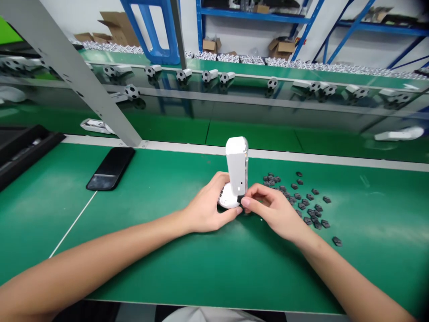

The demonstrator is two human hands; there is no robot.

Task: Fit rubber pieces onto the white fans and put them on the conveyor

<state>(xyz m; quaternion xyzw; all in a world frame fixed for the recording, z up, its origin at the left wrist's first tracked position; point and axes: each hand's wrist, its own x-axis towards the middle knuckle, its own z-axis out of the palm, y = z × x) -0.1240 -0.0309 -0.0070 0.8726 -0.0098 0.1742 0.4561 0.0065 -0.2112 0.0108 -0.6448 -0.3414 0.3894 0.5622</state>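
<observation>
A white plastic device housing (237, 165) stands upright on the green bench, its wide rounded base down on the surface. My left hand (209, 205) wraps round that base from the left, thumb along the near side. At the base's right side, my right hand (268, 208) pinches a small black plastic piece (240, 199) against the housing, at the foot of the upright part. Fingers partly cover the piece. Several similar black plastic pieces (314, 213) lie scattered on the bench just right of and beyond my right hand.
A black phone (111, 169) with a white cable lies at the left, near a black tray (23, 152). Beyond the bench's pale rail (187, 146) runs a green belt carrying white housings (398, 134). Football-patterned units (209, 76) line a shelf behind; a grey post (77, 76) slants at left.
</observation>
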